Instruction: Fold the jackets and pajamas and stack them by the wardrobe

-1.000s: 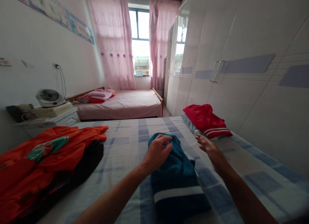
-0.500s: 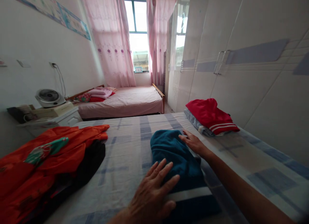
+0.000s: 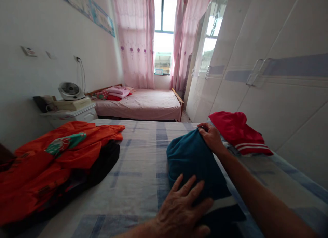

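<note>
Bedroom, apparently in a home. A pink-sheeted bed (image 3: pixel 153 103) with wooden rails stood before a window (image 3: pixel 164 48) hung with pink curtains (image 3: pixel 138 33). A white wardrobe (image 3: pixel 269 36) with metal handles lined the right side. At left, a fan (image 3: pixel 69 89) sat on a box (image 3: pixel 73 104) atop a white cabinet (image 3: pixel 88 113). Nearest, a blue-and-white sheet (image 3: pixel 140 163) bore household clothing: orange jacket (image 3: pixel 84 151), red garment (image 3: pixel 230 125), teal garment (image 3: pixel 191 152).
</note>
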A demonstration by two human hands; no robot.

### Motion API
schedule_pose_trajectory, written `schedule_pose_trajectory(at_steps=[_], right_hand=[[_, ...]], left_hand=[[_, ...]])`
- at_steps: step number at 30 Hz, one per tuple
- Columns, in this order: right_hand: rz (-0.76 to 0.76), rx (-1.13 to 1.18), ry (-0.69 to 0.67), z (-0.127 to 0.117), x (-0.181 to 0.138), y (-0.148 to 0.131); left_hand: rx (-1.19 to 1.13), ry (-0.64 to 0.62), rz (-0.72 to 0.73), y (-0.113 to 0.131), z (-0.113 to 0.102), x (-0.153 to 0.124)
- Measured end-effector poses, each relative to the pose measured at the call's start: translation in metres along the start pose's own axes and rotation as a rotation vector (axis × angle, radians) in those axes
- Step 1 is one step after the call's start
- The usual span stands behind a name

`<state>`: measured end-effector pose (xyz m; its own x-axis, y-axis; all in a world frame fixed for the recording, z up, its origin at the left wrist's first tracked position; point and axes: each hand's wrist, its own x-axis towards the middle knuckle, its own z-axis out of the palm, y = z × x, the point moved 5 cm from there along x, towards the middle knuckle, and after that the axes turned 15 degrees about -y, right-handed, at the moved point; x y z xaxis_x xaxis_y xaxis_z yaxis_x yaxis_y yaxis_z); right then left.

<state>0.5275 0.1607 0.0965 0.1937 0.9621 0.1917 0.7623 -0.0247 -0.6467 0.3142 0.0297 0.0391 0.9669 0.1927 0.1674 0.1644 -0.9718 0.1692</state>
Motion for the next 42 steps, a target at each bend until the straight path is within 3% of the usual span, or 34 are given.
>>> schedule_pose_trajectory(at_steps=[3,5,7,10,12,15,17,19,23,26,29,33,37,42], right_hand=[[0.012,-0.098,-0.077,0.024,0.000,0.014],[0.010,-0.149,-0.132,0.036,-0.007,0.024],[-0.012,-0.188,-0.132,0.033,-0.020,0.024],[-0.113,-0.222,-0.119,0.014,-0.058,-0.004],[-0.269,-0.223,-0.187,0.011,-0.094,-0.035],[-0.648,-0.281,-0.395,0.039,-0.156,-0.079],[-0.859,-0.379,-0.322,0.061,-0.189,-0.092],[-0.930,-0.472,-0.168,0.080,-0.208,-0.093],[-0.835,-0.574,-0.015,0.095,-0.217,-0.080],[-0.788,-0.653,-0.041,0.093,-0.219,-0.071],[-0.852,-0.713,-0.131,0.089,-0.221,-0.069],[-0.913,-0.689,-0.043,0.075,-0.221,-0.085],[-0.847,-0.599,-0.111,0.064,-0.216,-0.107],[-0.989,-0.567,-0.123,0.064,-0.234,-0.104]], left_hand=[[-0.067,0.060,0.004,0.001,0.002,0.007],[-0.161,0.089,0.017,-0.007,-0.007,0.008],[-0.265,0.151,-0.041,-0.028,-0.026,0.006],[-0.296,0.256,-0.195,-0.077,-0.052,0.005],[-0.271,0.198,-0.247,-0.108,-0.053,0.013],[-0.286,0.050,-0.274,-0.142,-0.036,0.032],[-0.310,0.019,-0.279,-0.154,-0.024,0.044],[-0.324,0.007,-0.283,-0.160,-0.017,0.053],[-0.328,-0.027,-0.282,-0.164,-0.012,0.062],[-0.323,-0.043,-0.284,-0.166,-0.012,0.063],[-0.319,-0.052,-0.281,-0.167,-0.012,0.063],[-0.316,-0.064,-0.264,-0.166,-0.012,0.065],[-0.309,-0.077,-0.265,-0.169,-0.009,0.067],[-0.274,-0.096,-0.291,-0.172,-0.006,0.067]])
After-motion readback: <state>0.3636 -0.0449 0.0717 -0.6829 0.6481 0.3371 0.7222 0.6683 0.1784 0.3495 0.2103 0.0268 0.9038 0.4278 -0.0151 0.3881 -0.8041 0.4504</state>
